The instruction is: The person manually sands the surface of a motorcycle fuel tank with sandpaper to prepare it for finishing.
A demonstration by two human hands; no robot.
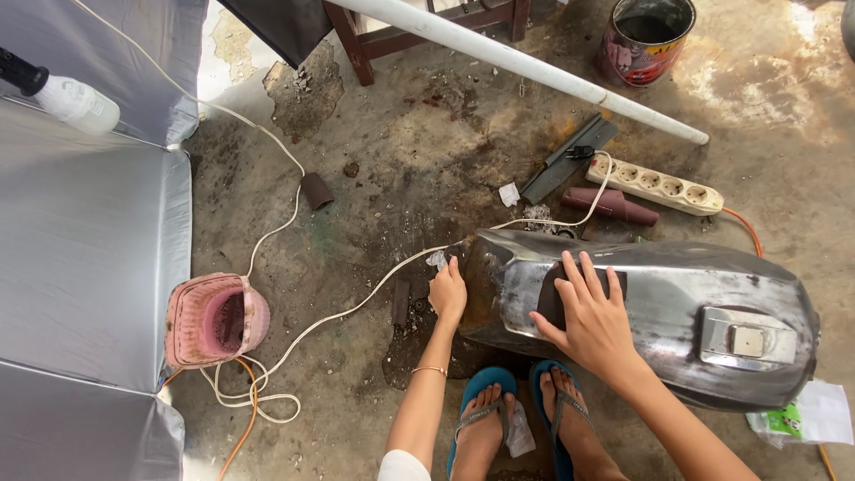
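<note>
A bare-metal motorcycle fuel tank [677, 303] lies on its side on the concrete floor in front of my feet. My right hand [592, 316] presses flat on a dark sheet of sandpaper [557, 298] against the tank's upper side. My left hand [448, 292] grips the tank's narrow left end, fingers curled around its edge. A metal filler cap plate [746, 338] shows on the tank's right part. My feet in blue flip-flops [485, 396] rest just below the tank.
A white power strip [659, 185] with an orange cable lies behind the tank, next to a rolled dark sheet [613, 205] and a scraper [570, 158]. A white pipe [525, 64], a paint tin [643, 40], a pink basket [214, 319], white cord [338, 312] and grey tarpaulin [80, 258] surround the spot.
</note>
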